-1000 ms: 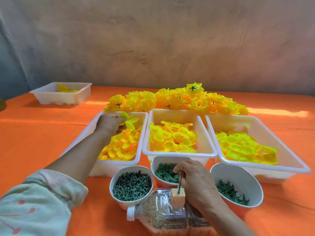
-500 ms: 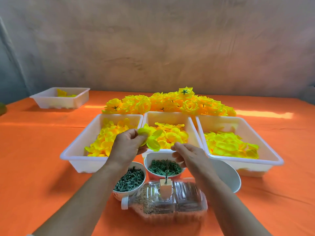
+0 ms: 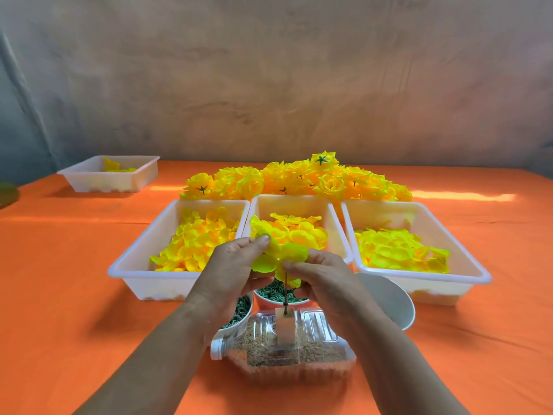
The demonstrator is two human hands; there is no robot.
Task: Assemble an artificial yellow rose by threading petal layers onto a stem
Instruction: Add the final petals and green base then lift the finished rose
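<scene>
Desk [image 3: 59,295], orange-covered. Three white trays [image 3: 140,283] of loose yellow petals, side by side at mid-desk. A heap of finished roses [image 3: 299,178] lies behind them, toward the far edge. Clear bottle [image 3: 317,354], lying at the near edge, carries a pale block [image 3: 284,326]. Left hand [image 3: 230,265] and right hand [image 3: 323,271]: fingers [image 3: 263,240] of both pinch one petal layer [image 3: 291,254], which the left held alone half a second ago. The petal layer is at the top of the upright stem [image 3: 286,292], which stands in the block.

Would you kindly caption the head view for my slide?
Left hand and right hand pinch a yellow petal layer over the upright stem.
</scene>
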